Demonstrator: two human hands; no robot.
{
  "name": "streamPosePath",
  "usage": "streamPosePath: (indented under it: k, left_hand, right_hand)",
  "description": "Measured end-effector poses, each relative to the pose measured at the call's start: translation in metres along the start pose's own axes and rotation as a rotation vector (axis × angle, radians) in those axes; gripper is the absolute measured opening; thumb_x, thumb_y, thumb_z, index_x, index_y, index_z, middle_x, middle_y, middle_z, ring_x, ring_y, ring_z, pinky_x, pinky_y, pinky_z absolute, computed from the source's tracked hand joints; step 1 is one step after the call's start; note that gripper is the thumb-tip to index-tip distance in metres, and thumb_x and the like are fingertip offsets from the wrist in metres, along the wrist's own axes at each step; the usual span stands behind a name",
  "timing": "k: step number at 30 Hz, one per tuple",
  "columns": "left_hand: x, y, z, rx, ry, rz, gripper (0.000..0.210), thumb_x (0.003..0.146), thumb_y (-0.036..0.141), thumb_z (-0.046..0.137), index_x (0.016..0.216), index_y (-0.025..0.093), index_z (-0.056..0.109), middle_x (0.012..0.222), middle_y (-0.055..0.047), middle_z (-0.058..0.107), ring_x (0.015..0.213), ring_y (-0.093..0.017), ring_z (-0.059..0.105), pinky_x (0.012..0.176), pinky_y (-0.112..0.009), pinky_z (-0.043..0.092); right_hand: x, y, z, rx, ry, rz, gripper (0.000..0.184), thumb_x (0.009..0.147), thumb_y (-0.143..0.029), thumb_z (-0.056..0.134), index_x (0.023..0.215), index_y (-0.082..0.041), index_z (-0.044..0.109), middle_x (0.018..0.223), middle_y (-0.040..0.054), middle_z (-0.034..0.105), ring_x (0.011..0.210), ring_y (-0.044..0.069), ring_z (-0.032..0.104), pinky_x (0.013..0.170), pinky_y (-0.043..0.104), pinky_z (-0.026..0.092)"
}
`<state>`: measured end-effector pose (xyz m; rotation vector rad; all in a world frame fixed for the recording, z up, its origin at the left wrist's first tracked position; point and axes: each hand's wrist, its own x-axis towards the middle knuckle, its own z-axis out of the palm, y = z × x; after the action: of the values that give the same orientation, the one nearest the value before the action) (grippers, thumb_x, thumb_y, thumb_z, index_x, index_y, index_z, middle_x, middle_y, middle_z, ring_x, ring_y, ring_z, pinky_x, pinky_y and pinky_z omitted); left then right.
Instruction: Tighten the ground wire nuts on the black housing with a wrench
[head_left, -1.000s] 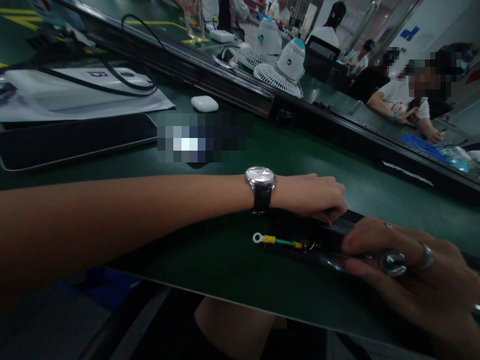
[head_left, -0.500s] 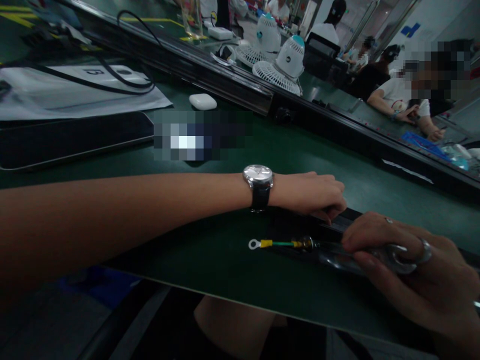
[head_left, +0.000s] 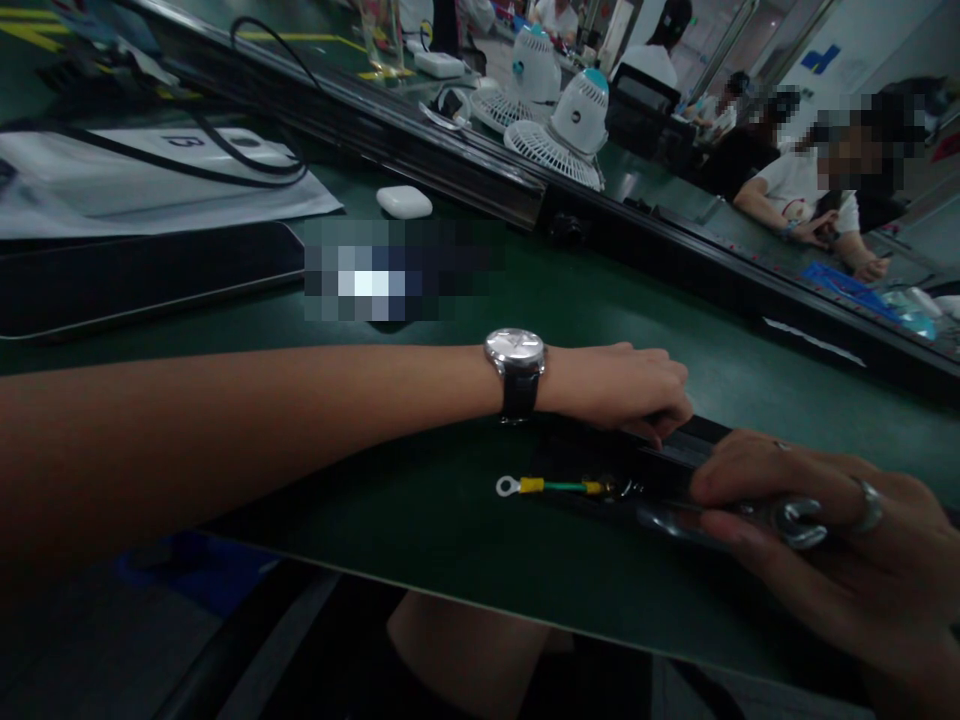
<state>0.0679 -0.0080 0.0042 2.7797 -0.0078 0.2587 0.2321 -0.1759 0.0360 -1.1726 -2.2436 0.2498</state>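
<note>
My right hand is closed on a shiny metal wrench, its open jaw showing between thumb and fingers. The wrench's other end points left, close to a short green wire with yellow sleeves and a ring terminal at its free end. That wire's inner end meets metal hardware on a dark part, blurred here. My left hand, with a watch on the wrist, has its fingers curled over a long black bar. The fingertips are hidden behind the hand.
On the green table lie a dark phone-like slab, a white earbud case and a white plastic bag with a black cable. A dark rail crosses behind. Beyond are white fans and seated people.
My right hand has shifted slightly right, and the wrench's open jaw has turned a little in its fingers. My left hand and the wire stay nearly where they were.
</note>
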Motion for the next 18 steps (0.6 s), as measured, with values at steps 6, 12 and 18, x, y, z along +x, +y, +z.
streamPosePath:
  k: [6,12,18]
  left_hand:
    - [-0.0004,0.0005,-0.0008,0.009,-0.002,0.009,0.004,0.093,0.025,0.07,0.093,0.022,0.072,0.113,-0.007,0.064,0.108,-0.023,0.056,0.075,-0.034,0.038]
    - [0.0,0.0005,-0.0008,0.002,-0.001,0.008,0.001,0.092,0.023,0.071,0.092,0.022,0.072,0.112,-0.006,0.065,0.107,-0.023,0.057,0.073,-0.033,0.036]
    - [0.0,0.0006,-0.0013,0.026,-0.009,0.003,0.003,0.093,0.025,0.069,0.092,0.022,0.071,0.112,-0.007,0.064,0.107,-0.023,0.056,0.072,-0.034,0.036]
  right_hand:
    - [0.004,-0.002,-0.0008,0.037,-0.049,-0.004,0.016,0.09,-0.016,0.072,0.101,-0.025,0.066,0.084,0.0002,0.074,0.074,0.018,0.072,0.063,0.03,0.055]
    - [0.0057,-0.0014,-0.0008,0.041,-0.06,-0.023,0.016,0.09,-0.015,0.069,0.102,-0.025,0.065,0.084,0.001,0.072,0.074,0.018,0.07,0.063,0.031,0.055]
    - [0.0054,0.001,-0.0006,0.127,-0.077,-0.05,0.022,0.09,-0.005,0.064,0.105,-0.021,0.064,0.087,0.0021,0.07,0.082,0.018,0.068,0.071,0.032,0.055]
